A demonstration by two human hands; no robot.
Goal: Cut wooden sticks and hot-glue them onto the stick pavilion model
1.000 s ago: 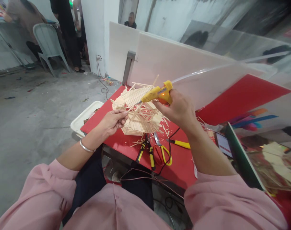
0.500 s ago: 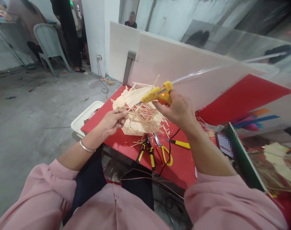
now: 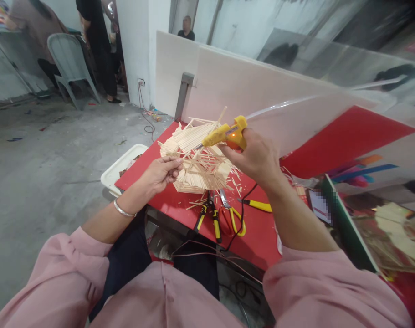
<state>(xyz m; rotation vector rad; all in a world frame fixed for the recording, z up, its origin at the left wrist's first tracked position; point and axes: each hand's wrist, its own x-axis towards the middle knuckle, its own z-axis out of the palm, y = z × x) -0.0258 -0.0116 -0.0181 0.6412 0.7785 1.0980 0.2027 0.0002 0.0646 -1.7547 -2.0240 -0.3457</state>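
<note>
My right hand is wrapped round a yellow glue gun with an orange light lit on its side and a long clear glue stick out of its back. Its nozzle points down left, close to a structure of thin wooden sticks. Between the thumb and fingers of my left hand a thin wooden stick is pinched, its far end near the nozzle. Whether nozzle and stick touch, I cannot tell. The structure rests on a red tabletop.
Pliers with black-yellow handles, scissors with red and yellow handles and a yellow-handled tool lie in front. White boards stand behind the table. A white tub is at left. People and a chair are farther back.
Both hands, the glue gun and the stick hold almost the same place. In the background, the standing person in black has shifted slightly.
</note>
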